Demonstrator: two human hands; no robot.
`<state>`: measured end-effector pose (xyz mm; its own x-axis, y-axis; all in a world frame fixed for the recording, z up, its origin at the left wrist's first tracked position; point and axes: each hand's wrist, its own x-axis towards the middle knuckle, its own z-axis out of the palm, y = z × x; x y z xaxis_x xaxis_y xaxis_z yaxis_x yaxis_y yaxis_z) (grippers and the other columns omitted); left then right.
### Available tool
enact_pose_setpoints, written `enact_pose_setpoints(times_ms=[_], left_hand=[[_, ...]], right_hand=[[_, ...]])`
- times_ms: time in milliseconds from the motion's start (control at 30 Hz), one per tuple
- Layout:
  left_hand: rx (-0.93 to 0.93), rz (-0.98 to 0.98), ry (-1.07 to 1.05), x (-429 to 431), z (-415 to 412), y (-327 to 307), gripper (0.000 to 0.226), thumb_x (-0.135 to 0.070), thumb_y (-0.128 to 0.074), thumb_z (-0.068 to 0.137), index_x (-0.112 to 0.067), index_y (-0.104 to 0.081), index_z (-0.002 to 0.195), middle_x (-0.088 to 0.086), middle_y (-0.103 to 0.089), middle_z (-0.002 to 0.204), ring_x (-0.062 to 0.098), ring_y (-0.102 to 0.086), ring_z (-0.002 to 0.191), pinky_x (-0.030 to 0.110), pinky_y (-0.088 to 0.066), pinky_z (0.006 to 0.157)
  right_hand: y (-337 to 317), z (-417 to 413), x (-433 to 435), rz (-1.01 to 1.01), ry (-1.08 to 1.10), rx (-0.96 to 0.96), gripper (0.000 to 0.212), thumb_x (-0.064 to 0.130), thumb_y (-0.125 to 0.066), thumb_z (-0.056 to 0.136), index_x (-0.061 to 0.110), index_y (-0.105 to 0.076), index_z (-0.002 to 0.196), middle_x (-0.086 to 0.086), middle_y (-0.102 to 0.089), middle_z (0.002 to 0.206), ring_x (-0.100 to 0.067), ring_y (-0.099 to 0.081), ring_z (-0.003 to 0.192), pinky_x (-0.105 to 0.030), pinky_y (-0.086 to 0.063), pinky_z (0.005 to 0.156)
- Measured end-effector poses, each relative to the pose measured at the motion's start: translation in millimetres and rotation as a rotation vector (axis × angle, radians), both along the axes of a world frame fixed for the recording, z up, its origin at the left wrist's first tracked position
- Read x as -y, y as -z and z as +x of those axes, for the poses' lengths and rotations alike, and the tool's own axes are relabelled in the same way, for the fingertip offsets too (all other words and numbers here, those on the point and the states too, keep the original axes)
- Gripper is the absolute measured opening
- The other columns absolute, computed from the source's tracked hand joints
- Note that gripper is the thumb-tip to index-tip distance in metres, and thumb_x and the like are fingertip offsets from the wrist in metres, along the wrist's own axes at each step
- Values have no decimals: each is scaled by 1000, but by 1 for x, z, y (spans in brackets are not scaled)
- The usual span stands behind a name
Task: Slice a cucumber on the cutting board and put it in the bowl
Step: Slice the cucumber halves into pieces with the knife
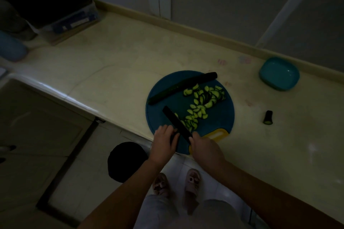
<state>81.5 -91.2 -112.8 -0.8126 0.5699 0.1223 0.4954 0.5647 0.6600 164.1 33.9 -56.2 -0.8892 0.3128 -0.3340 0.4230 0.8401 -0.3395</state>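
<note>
A round blue cutting board (219, 122) with a yellow handle lies on the pale counter. A long dark cucumber half (182, 87) rests across its far side. Several pale green half-moon slices (202, 102) are scattered on the board's middle and right. My right hand (204, 147) grips the handle of a dark-bladed knife (176, 122), whose blade lies low over the board's near left. My left hand (164, 141) presses on a short dark cucumber piece (174, 136) just left of the blade. A teal bowl (279, 73) sits at the far right.
A cut cucumber end (268, 117) lies on the counter right of the board. A clear box with blue items (74, 22) stands at the back left. A black round object (126, 161) sits on the floor below the counter edge, near my feet.
</note>
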Motion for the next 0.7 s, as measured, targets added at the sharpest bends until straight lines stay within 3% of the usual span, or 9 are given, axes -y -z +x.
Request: enact_pose_setpoints(times_ms=[267,433,533,633,700], left_hand=[[23,4,2,1,0,3,25,-31,-42,90,-11,-54,80,5,-50,75,19,-43,70,26,-25,64],[20,9,-22,0,0,1,14,-22,-50,88,-13,-50,77,4,-48,72,15,-38,69,24,-19,62],[19,11,-34,-1,0,2,13,-19,-54,86,-12,-49,75,4,-47,71,11,-32,69,24,-17,61],[11,20,-24,-1,0,2,17,-25,-49,87,-13,-48,75,4,-46,71,9,-29,69,24,-16,61],[20,23,-26,-1,0,1,15,-23,-51,87,-13,-47,75,3,-46,71,9,-28,69,24,-16,61]], right_hand=[[3,6,-3,-70,44,-10,29,29,-27,101,8,-46,109,-15,-65,98,-30,-61,86,-28,-29,59],[2,10,3,-53,43,-15,29,29,-26,101,9,-44,110,-14,-65,93,-29,-61,82,-30,-28,52],[4,4,8,4,30,-41,30,28,-26,101,8,-45,111,-16,-66,92,-31,-63,81,-28,-32,56],[5,-4,8,19,42,-60,32,27,-28,101,5,-47,112,-20,-66,92,-32,-64,81,-29,-22,45],[4,-6,4,23,49,-51,33,27,-27,101,4,-47,114,-19,-66,95,-32,-63,84,-30,-22,46]])
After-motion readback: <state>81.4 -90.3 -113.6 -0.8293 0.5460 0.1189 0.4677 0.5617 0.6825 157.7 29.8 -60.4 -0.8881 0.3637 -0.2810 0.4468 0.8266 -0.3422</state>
